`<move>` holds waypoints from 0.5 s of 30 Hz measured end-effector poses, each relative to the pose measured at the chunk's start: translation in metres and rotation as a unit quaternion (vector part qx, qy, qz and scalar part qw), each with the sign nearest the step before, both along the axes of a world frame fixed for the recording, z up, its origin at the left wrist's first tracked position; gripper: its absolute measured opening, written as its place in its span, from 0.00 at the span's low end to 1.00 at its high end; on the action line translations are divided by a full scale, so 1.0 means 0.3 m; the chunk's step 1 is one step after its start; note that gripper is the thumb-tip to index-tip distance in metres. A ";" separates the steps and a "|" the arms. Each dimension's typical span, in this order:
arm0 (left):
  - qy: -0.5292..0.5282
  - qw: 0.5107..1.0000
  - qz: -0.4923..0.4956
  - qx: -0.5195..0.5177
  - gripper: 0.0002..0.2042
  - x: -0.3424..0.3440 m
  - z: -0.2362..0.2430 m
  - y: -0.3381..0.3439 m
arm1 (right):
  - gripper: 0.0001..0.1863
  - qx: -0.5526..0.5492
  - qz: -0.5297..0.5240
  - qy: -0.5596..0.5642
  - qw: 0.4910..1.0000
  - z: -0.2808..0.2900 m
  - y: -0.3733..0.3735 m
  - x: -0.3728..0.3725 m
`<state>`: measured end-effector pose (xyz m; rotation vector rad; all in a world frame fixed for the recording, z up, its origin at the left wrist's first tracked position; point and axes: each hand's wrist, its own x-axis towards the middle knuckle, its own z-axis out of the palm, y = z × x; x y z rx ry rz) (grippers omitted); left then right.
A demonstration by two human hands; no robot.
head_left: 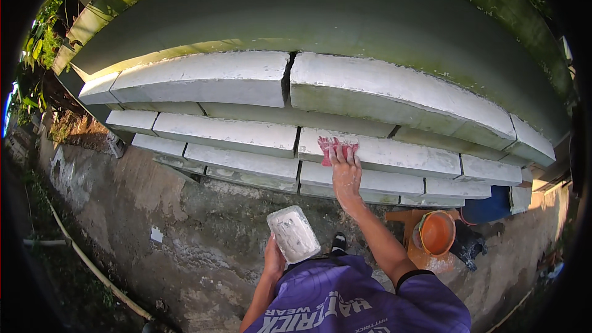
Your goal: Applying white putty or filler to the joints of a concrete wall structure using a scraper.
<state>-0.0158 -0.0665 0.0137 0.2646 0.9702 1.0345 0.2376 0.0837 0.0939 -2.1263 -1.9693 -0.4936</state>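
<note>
My right hand (346,176) reaches forward, its fingers bent over a crumpled red cloth (326,150) pressed on the whitened top of a concrete ledge (407,155). White smears mark the back of this hand. Low in front of my body, my left hand (274,256) grips a rectangular tub (294,234) by its left side. Whitish paste coats the tub's inside. Above the cloth runs a higher ledge (394,89) with a whitened top and a greenish front face. Dark vertical gaps split the ledges into blocks.
At my right stands an orange bucket (438,233) on an orange-brown stand (401,216). A dark crumpled item (468,248) lies beside it, with a blue container (485,208) farther back. Stained concrete ground (203,234) spreads below. A long pale pipe (102,268) lies at the left.
</note>
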 end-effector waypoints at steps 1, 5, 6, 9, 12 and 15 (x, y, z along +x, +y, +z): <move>0.000 1.000 -0.002 0.002 0.25 0.001 0.003 0.000 | 0.25 0.002 -0.002 0.000 1.000 -0.008 -0.028 -0.013; -0.014 1.000 0.003 0.003 0.26 0.010 0.009 -0.005 | 0.25 -0.007 0.041 -0.005 0.999 0.061 -0.185 -0.093; -0.022 1.000 0.002 -0.004 0.26 0.012 0.009 -0.005 | 0.25 -0.024 0.059 0.043 0.997 0.103 -0.201 -0.095; -0.019 1.000 -0.018 -0.007 0.26 0.015 -0.024 0.001 | 0.22 0.026 0.056 0.089 0.994 0.158 -0.141 -0.061; -0.022 0.999 -0.034 -0.009 0.26 0.028 -0.016 0.006 | 0.21 0.008 -0.062 0.066 0.996 0.126 -0.020 0.012; -0.010 0.999 -0.039 -0.014 0.27 0.033 0.007 0.006 | 0.21 -0.038 -0.074 -0.008 0.997 0.076 -0.034 0.011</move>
